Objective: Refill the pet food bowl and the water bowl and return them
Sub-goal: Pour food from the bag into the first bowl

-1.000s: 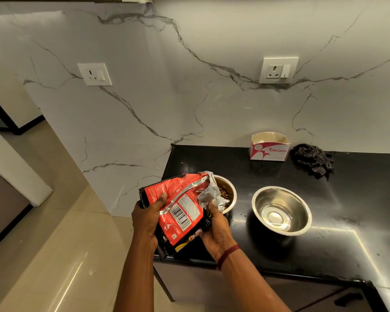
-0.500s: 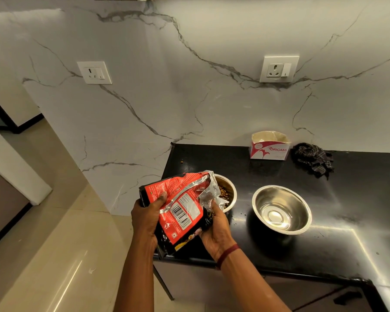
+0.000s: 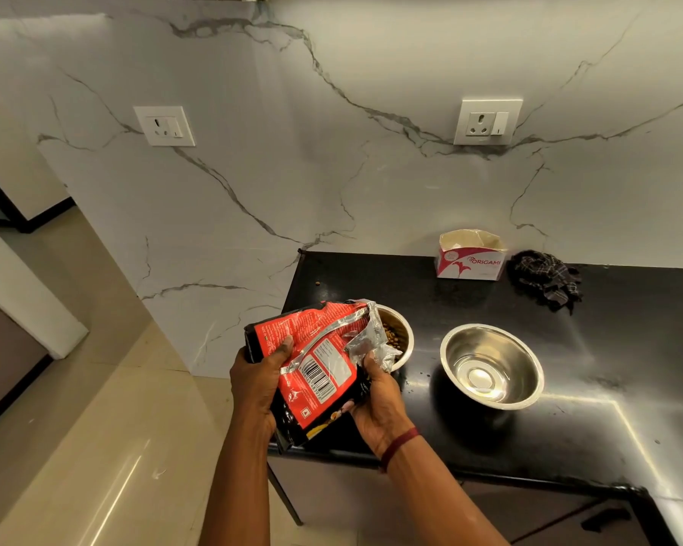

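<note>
**Left hand (image 3: 259, 382) and right hand (image 3: 375, 400) tilt the food bag (image 3: 316, 360) at the food bowl (image 3: 401, 333)**

Your left hand grasps the bag's closed end, thumb across the red front. Your right hand supports it from below, with fingers pinching the crumpled silver mouth. That mouth sits at the food bowl's left rim, just below the middle of the frame, and brown kibble shows inside. This looks like the food refill, probably near its end.

The water bowl (image 3: 491, 366) stands apart to the right on the black counter (image 3: 608, 388). You cannot tell from here whether it holds water.

Next, bring the bag's mouth upright before drawing it away so nothing spills, then set the bag down. After that, take up the water bowl; no tap is in view.

Compared with a second ago, almost nothing differs. Your grip, the bag's tilt and both bowls are unchanged, and only your view has shifted slightly.
</note>
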